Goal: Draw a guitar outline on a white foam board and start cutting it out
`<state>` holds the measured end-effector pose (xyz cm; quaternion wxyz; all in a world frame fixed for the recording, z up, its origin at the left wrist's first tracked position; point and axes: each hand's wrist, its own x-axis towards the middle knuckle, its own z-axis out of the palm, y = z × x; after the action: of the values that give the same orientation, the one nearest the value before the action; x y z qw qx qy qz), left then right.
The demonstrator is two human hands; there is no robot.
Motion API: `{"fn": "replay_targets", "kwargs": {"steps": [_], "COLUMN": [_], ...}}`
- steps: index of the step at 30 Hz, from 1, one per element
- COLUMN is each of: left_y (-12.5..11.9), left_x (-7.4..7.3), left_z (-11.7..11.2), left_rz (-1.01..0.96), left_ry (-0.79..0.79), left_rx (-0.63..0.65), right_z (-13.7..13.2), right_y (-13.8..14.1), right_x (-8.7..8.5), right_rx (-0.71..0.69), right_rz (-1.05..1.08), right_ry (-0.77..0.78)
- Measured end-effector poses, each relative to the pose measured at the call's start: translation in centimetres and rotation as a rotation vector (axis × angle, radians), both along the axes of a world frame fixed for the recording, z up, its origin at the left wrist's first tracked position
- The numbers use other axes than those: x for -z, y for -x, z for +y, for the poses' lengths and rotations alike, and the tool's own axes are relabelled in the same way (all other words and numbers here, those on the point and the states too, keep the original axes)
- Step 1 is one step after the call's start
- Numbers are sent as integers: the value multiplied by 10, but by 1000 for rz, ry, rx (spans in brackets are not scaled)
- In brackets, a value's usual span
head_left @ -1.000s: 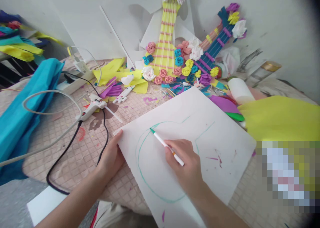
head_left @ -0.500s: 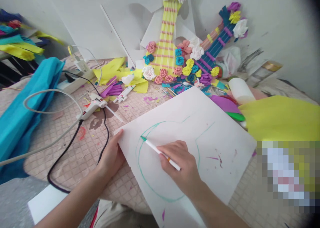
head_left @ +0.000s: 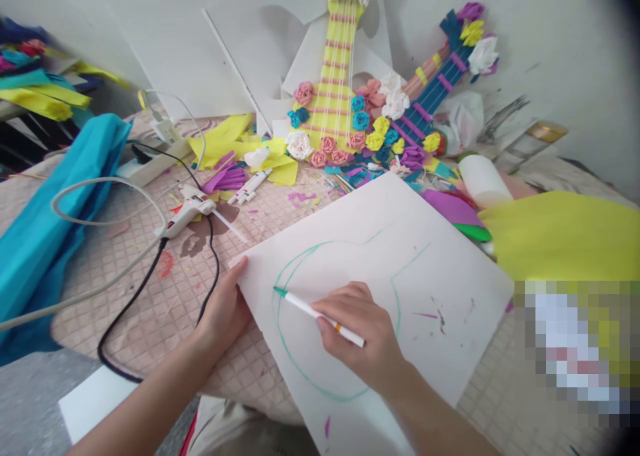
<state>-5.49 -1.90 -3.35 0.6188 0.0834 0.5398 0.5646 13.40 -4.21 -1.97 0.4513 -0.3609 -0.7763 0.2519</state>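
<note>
A white board [head_left: 450, 363] lies tilted on the table in front of me, with a green guitar-like outline drawn on it. My right hand [head_left: 357, 329] pinches a white marker [head_left: 303, 307] with a green tip. Its tip touches the board at the outline's left curve, where two green lines run side by side. At the board's left corner, my left hand [head_left: 230, 309] grips the edge, thumb on top and the other fingers partly hidden beneath. Purple and dark stains mark the right part of the board.
A glue gun [head_left: 187, 215] with cables lies left of the board, near blue crepe paper [head_left: 65, 223]. Behind stand a yellow paper guitar [head_left: 333, 103] and a blue one [head_left: 430, 103] with paper flowers. At right are a white roll [head_left: 484, 181] and yellow paper [head_left: 565, 236].
The marker tip has moved a little down and left along the outline's left curve, lengthening the outer green line. My left hand keeps its hold on the board.
</note>
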Motion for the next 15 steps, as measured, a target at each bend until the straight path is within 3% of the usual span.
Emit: {"fn": "replay_targets", "kwargs": {"steps": [4, 9, 15], "left_y": [2, 2, 3], "left_x": [4, 3, 4], "left_z": [0, 0, 0], "left_rz": [6, -3, -16], "left_ry": [-24, -6, 13], "left_rx": [3, -7, 10], "right_z": [0, -2, -1], "right_y": [-1, -4, -4], "right_x": [1, -1, 0], "right_rx": [10, -104, -92], "right_rz": [13, 25, 90], "right_ry": [38, 76, 134]}}
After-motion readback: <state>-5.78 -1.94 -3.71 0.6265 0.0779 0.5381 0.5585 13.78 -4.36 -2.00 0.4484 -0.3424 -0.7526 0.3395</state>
